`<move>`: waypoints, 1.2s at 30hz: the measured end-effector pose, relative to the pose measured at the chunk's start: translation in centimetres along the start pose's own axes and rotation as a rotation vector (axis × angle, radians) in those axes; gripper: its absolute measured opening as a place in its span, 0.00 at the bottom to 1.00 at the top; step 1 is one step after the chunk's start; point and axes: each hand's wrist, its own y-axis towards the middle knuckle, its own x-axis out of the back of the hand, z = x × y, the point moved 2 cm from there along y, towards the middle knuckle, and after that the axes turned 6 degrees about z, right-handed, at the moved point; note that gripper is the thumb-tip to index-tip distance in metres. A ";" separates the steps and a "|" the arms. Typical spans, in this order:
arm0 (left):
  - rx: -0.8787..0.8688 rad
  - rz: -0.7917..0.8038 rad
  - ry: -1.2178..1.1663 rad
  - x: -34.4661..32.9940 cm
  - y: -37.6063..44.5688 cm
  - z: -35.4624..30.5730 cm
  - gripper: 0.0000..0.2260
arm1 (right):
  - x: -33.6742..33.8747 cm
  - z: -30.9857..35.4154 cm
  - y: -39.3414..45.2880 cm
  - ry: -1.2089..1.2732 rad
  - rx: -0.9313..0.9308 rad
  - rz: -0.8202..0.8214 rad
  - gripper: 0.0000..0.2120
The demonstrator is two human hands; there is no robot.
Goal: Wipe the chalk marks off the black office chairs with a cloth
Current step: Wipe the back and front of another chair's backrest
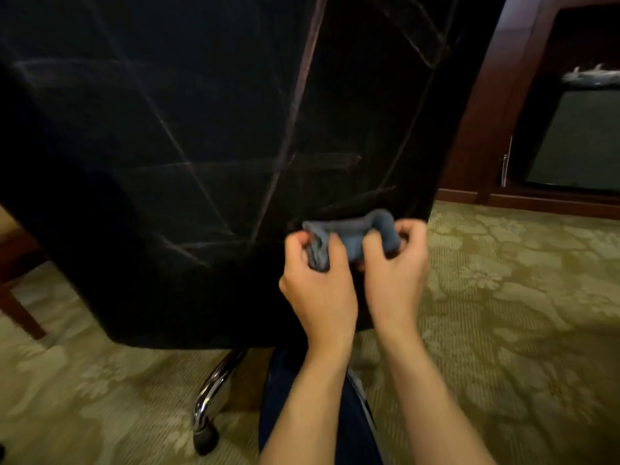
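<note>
The back of a black office chair [188, 135] fills the upper left of the head view. Faint pinkish chalk lines [295, 105] cross it in a diamond pattern. Low against the chair's right side, a small grey-blue cloth [352, 238] is bunched between both hands. My left hand [318, 280] grips its left end with curled fingers. My right hand [396, 270] pinches its right end. Both hands sit close together in front of the chair's lower edge.
The chair's chrome leg and castor [209, 407] stand on patterned green carpet [503, 313]. A dark wooden cabinet [486, 122] with a black panel stands at the back right. A wooden furniture leg [18, 307] shows at the left edge. My dark trouser leg [285, 391] is below the hands.
</note>
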 end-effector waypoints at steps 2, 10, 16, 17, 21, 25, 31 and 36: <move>0.029 0.051 0.132 0.2 -1.7 2.7 0.09 | 0.0 -3.2 -2.0 -0.038 -0.054 -0.009 0.07; 0.196 0.123 0.181 -1.2 -4.1 5.6 0.06 | 1.5 -6.5 -1.6 -0.071 -0.158 0.016 0.07; -0.040 0.144 0.014 -6.4 -0.8 -3.2 0.07 | 4.1 0.4 6.0 0.025 0.033 -0.159 0.07; -0.078 0.133 -0.005 -6.9 -0.3 -4.7 0.08 | 4.5 1.7 7.2 0.031 0.071 -0.167 0.07; -0.145 0.083 -0.043 -7.8 1.3 -7.4 0.09 | 4.9 4.6 9.9 -0.004 0.204 -0.135 0.07; -0.227 0.156 0.196 -7.3 0.2 -5.5 0.09 | 4.7 1.5 8.4 -0.011 0.107 -0.033 0.04; 0.010 0.243 0.306 -5.1 -2.6 0.6 0.07 | 4.7 -4.5 2.6 -0.060 -0.029 -0.012 0.04; 0.042 0.144 0.167 -2.7 -1.3 -0.3 0.09 | 3.3 -2.0 1.6 -0.046 -0.018 -0.004 0.04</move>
